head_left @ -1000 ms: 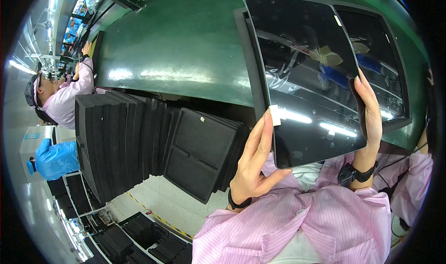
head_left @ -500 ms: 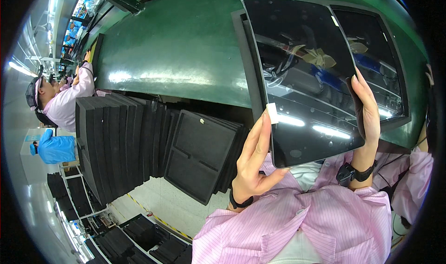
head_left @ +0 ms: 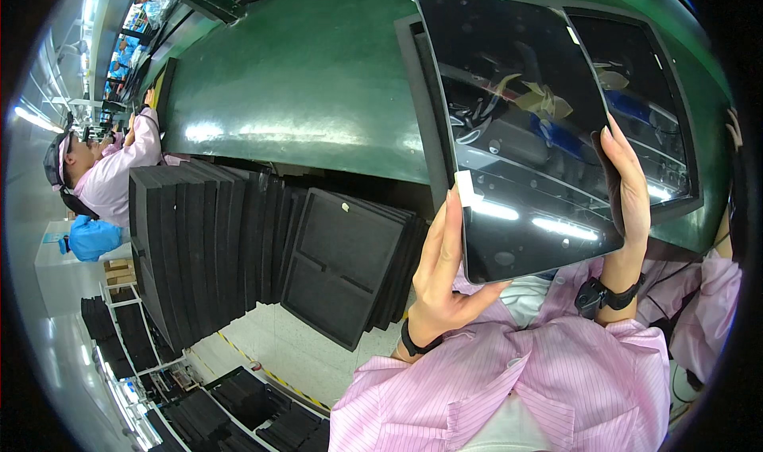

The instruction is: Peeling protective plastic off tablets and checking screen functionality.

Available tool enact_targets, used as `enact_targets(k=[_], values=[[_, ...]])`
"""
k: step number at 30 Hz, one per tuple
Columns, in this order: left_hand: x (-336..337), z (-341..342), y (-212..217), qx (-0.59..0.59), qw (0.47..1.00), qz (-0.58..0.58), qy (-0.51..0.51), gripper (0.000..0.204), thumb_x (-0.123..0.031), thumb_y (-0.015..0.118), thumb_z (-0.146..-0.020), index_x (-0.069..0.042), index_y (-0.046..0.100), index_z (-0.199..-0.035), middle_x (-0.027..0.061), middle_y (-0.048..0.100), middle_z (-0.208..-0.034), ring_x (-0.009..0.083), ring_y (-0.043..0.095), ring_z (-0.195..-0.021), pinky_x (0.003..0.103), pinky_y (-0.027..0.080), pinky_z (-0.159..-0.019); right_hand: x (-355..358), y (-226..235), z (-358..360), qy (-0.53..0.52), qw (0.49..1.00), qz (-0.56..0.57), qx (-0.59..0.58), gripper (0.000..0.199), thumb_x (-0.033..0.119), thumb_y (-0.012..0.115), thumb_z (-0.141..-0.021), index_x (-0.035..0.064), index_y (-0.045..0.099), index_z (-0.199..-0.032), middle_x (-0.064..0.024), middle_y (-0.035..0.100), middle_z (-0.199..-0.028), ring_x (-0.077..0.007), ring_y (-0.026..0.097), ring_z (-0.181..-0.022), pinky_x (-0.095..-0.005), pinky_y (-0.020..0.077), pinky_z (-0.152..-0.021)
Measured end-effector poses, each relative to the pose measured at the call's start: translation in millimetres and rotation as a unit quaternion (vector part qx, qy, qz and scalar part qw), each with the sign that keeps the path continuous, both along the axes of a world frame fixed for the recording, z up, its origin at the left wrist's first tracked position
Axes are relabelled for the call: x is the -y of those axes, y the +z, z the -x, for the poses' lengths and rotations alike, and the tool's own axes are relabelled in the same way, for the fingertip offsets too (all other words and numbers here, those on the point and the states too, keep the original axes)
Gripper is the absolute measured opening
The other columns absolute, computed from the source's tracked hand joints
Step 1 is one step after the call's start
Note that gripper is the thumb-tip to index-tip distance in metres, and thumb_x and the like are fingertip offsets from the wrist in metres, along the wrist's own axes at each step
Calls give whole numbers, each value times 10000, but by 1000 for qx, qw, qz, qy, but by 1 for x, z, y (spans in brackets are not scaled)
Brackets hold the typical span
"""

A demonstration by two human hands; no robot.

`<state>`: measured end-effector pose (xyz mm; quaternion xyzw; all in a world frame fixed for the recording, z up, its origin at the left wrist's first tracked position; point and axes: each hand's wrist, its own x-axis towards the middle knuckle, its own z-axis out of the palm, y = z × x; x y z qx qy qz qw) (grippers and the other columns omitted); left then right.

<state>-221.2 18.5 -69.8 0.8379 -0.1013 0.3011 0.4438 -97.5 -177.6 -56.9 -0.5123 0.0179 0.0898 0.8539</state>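
A glossy black screen panel (head_left: pixel 524 158) is held up over the green bench, tilted, with ceiling lights mirrored in its face. My left hand (head_left: pixel 445 273) grips its lower left edge, fingers along the side beside a small white tab (head_left: pixel 465 188) and thumb under the near edge. On the opposite side my right hand (head_left: pixel 629 182) holds the right edge, its thumb side behind the panel. Beneath lies a black foam tray (head_left: pixel 693 166) with a second dark panel (head_left: pixel 636 94) in it, partly covered by the held one.
The green workbench (head_left: pixel 294 78) stretches to the left. Beside it stand tall stacks of black foam trays (head_left: pixel 207 245), with an empty-faced tray (head_left: pixel 338 261) leaning at their near end. A co-worker in pink (head_left: pixel 119 166) sits farther left; another pink sleeve (head_left: pixel 707 313) is close on my right.
My left hand has shifted slightly right and up along the panel's edge. The panel's tilt has altered a little, moving its reflections. A person in blue in the background has moved.
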Motion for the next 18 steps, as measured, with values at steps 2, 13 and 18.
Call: enact_targets(k=[2,13,18], values=[[1,0,1,4,1000,-1,2,898,-304,731,-694,180,272,-1295,335,399,-1276,352,541,-1077,353,439,-875,0,1,0,-7,1000,3,0,433,122,523,-896,-38,423,-1285,-90,534,-1205,-101,510,-1084,-210,353,-949],[3,0,-3,6,1000,13,20,892,-347,708,-714,183,280,-1289,332,404,-1275,335,553,-1059,350,444,-865,-1,2,1,-22,999,24,-11,426,130,542,-885,-26,450,-1271,-67,553,-1166,-87,521,-1046,-200,361,-922],[4,2,-2,-15,999,26,12,879,-332,707,-716,179,282,-1292,336,389,-1286,343,544,-1072,348,442,-869,-1,2,1,-19,999,27,-10,433,135,538,-888,-28,442,-1278,-62,553,-1164,-86,519,-1046,-198,358,-922]])
